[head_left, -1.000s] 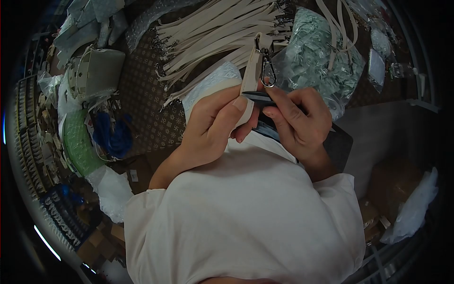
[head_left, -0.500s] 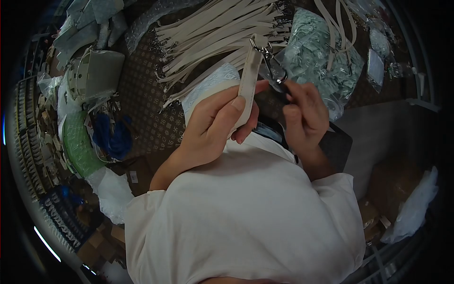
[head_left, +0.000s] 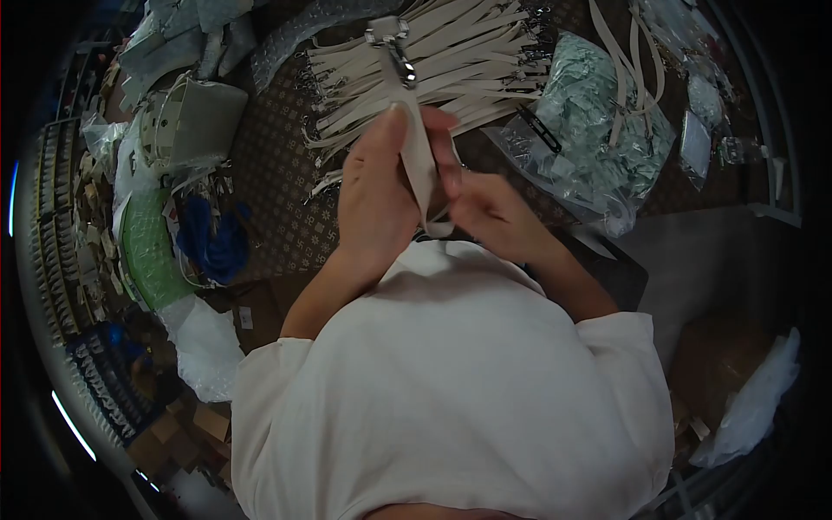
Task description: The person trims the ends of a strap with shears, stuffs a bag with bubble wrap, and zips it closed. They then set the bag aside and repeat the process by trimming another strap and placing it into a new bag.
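My left hand [head_left: 377, 178] is closed around a beige strap [head_left: 419, 169], thumb on its face and fingers behind it. The strap's end points up and away from me, with a shiny metal clip [head_left: 404, 69] on it. Low on the same strap, where it bends into a loop, my right hand [head_left: 494, 212] is closed with its fingertips at the edge. Beyond the hands lies a row of similar beige straps [head_left: 468, 52] with metal hooks at their ends. A slim black tool [head_left: 539, 130] rests on a clear plastic bag of pale green packets [head_left: 598, 113].
A brown patterned cloth [head_left: 277, 191] covers the work surface. At the left stand a pale handbag [head_left: 195, 126], a blue cloth bundle [head_left: 211, 241] and a green bubble-wrapped piece [head_left: 152, 247]. More straps [head_left: 637, 69] and small plastic-wrapped items [head_left: 695, 143] are at the right.
My right hand has let go of the dark-handled tool and moved down and left onto the strap. The strap's clip end has swung left and away from me.
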Tool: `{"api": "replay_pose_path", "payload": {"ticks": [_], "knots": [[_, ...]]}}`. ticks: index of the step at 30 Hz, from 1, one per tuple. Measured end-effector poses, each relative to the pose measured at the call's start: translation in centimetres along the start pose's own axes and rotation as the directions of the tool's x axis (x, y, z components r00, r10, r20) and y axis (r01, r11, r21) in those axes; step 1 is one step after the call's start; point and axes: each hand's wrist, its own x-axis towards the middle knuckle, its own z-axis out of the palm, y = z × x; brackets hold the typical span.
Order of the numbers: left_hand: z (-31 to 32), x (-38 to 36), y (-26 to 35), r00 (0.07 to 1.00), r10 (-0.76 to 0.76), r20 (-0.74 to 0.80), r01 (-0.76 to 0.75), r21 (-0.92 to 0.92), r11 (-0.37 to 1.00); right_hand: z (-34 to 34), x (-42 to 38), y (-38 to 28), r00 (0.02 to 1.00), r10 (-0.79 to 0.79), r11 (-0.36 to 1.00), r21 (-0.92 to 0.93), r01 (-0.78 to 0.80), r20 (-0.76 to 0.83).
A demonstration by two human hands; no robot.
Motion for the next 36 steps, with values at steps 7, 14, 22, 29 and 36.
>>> {"api": "replay_pose_path", "payload": {"ticks": [7, 14, 22, 29, 36], "knots": [[-6.7, 0.3, 7.2, 0.879, 0.474, 0.055, -0.349, -0.603, 0.717, -1.3, 1.5, -1.8, 0.784, 0.324, 0.79, 0.304, -0.532, 0.529], [-14.6, -2.4, 11.5, 0.854, 0.518, 0.04, -0.456, -0.423, 0.783, -4.6, 2.6, -3.4, 0.881, 0.33, 0.938, -0.225, -0.265, 0.339], [-7.1, -0.9, 3.7, 0.803, 0.031, 0.595, 0.002, -0.054, 0.999, -4.2, 7.8, -6.2, 0.848, -0.416, 0.605, -0.596, 0.528, 0.33], [-7.6, -4.4, 4.5, 0.881, 0.059, 0.47, 0.057, -0.227, 0.972, -7.8, 10.9, -1.8, 0.859, -0.505, 0.562, -0.726, 0.397, 0.079], [-7.6, -6.8, 9.3, 0.91, 0.212, 0.357, 0.001, -0.513, 0.859, -8.6, 9.5, 1.8, 0.987, -0.155, 0.878, -0.464, 0.121, -0.037]]}}
